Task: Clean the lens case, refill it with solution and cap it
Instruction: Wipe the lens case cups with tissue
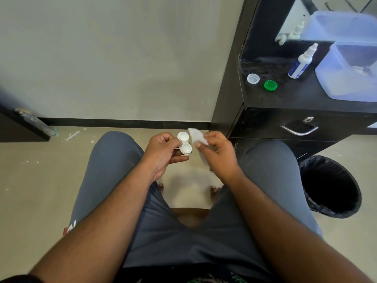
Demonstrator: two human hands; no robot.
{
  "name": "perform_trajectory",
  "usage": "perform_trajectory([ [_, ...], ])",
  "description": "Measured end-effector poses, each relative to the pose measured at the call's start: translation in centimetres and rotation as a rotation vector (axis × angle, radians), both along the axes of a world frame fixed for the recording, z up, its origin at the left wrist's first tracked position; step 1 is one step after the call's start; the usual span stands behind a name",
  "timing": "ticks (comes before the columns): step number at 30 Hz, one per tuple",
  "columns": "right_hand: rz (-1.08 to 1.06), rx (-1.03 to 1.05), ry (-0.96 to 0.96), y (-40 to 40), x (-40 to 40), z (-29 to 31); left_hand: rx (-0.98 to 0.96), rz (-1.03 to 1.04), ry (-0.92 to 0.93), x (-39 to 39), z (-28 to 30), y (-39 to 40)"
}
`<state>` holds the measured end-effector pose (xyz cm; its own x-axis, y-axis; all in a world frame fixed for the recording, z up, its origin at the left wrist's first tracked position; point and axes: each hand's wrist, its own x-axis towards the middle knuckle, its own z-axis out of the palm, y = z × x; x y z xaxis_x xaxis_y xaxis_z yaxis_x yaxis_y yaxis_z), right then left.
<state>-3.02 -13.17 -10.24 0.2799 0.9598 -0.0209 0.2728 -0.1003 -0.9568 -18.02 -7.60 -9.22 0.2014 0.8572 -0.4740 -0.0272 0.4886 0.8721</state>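
My left hand (165,154) grips a white two-well lens case (184,143) by its left edge, both wells open and facing up, above my knees. Just to its right, my right hand (218,154) pinches a white tissue (197,137) that touches or nearly touches the case. On the black counter at the upper right lie a white cap (253,78) and a green cap (270,85), side by side. A white solution bottle (302,62) with a blue label stands behind them, its nozzle tip closed.
A translucent blue plastic tub (346,78) sits on the black counter (285,99) beside the bottle, below a mirror. A drawer with a metal handle (298,130) is under the counter. A black-lined bin (330,186) stands by my right knee.
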Motion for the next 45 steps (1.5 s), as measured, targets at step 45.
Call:
perform_trajectory([
  [45, 0.021, -0.129, 0.007, 0.5, 0.1, -0.3, 0.028, -0.198, 0.014, 0.4, -0.7, 0.0],
])
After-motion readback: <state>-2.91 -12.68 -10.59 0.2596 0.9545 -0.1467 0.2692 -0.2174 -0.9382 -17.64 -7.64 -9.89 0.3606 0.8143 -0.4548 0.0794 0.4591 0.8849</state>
